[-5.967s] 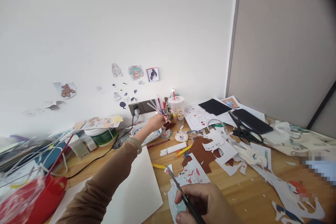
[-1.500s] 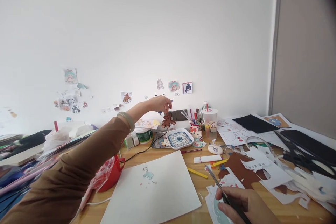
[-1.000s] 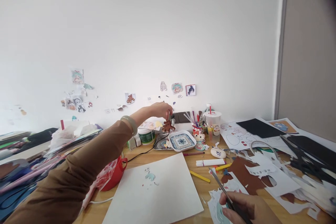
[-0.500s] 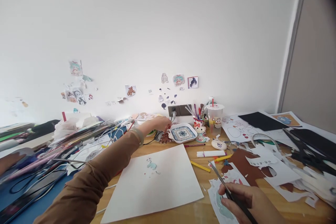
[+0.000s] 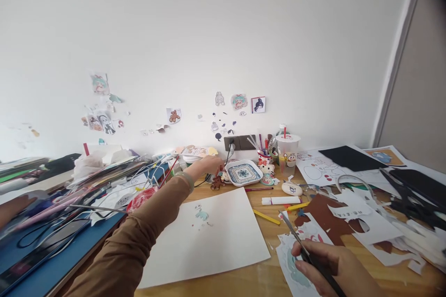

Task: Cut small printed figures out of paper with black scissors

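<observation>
My left hand (image 5: 208, 165) stretches across the desk to its far side, fingers bent down and pressed together at a small brown bear-shaped cutout (image 5: 218, 182). The fingertips partly cover the top of the bear. Beside it stands a white square dish with a blue pattern (image 5: 244, 181). My right hand (image 5: 324, 260) grips a pair of tweezers (image 5: 296, 236) with silver tips and a black body, pointing up and left. Under the tweezers lies a cut sheet with a teal drawing (image 5: 291, 267). Between my arms is a white sheet (image 5: 209, 255) bearing small pale teal pieces (image 5: 201, 215).
A plastic cup (image 5: 287, 158) with a red straw and a pen holder (image 5: 265, 158) stand at the back. Brown paper (image 5: 322, 222) and white scraps spread on the right. Cables and clutter fill the left, beside a blue surface (image 5: 66, 250). Paper cutouts hang on the wall.
My left hand has drawn slightly to the left, and the brown bear has shifted a little with it. The view has turned slightly. My right hand keeps its hold on the tweezers.
</observation>
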`<state>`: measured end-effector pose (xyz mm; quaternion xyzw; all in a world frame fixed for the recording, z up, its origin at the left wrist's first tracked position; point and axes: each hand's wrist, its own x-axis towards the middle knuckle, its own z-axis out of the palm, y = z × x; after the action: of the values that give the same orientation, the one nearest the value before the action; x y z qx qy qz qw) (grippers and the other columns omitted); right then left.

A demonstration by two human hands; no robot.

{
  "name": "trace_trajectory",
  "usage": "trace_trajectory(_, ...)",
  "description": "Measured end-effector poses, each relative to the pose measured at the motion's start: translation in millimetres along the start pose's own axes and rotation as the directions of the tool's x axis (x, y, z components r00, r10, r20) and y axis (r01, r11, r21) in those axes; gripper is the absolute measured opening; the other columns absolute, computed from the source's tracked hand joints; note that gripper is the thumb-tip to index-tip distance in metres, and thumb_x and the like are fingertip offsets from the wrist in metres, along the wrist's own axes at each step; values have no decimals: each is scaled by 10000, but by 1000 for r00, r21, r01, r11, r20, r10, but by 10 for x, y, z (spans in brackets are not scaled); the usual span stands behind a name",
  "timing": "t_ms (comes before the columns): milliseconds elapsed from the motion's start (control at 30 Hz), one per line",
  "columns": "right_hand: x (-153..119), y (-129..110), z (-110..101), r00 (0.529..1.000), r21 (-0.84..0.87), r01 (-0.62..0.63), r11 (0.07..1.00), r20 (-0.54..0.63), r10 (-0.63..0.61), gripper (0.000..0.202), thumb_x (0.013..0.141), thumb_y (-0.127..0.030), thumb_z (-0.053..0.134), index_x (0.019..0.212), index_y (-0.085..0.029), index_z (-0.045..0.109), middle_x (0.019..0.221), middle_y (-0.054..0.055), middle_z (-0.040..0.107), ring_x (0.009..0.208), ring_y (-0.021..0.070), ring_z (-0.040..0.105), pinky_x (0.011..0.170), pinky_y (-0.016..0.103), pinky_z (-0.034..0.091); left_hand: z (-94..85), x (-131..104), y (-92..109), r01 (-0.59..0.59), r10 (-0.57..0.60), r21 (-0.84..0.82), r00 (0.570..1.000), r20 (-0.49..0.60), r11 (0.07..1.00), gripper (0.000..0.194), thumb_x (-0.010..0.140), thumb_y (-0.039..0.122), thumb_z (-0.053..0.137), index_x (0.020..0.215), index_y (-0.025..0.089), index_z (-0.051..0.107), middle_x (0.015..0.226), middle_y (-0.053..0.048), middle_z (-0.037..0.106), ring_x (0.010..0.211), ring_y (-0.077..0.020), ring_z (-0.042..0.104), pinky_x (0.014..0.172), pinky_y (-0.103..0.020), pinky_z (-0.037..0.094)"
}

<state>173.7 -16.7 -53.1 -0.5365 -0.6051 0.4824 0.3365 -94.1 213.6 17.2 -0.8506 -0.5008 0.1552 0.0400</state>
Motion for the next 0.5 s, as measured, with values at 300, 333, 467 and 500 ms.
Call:
trace_trajectory(300,-10,71,-20,1000,22,26,999,-1,-26,121,684,-312,554,700,-193,561,401,-87,347,332,50,287,337,154,235,-92,25,66,7,-12,-34,985,-171,999,286,818,295,452,1067,161,492,1081,-78,511,903,-178,526,758,-377,449)
trace_trajectory(333,-14,73,-22,1000,20,23,1000,-3,-23,119,683,-312,555,711,-196,564,413,-87,349,330,50,290,333,152,250,-123,24,85,6,-14,-42,979,-202,999,281,819,294,450,1064,164,494,1080,-78,512,900,-176,526,757,-375,450)
trace_trajectory(467,-30,68,-33,1000,-6,12,1000,10,-12,122,687,-313,553,714,-195,566,434,-82,357,333,50,306,332,152,293,-270,14,177,-1,-25,-76,939,-344,997,279,819,301,448,1053,158,499,1069,-77,517,903,-177,524,765,-382,441)
trace_trajectory(500,-33,66,-36,1000,-7,8,1000,12,-8,122,690,-310,550,720,-193,565,435,-82,357,333,50,310,333,152,294,-304,12,210,-6,-26,-84,926,-376,996,269,821,298,444,1043,160,504,1051,-72,529,905,-178,522,768,-380,436)
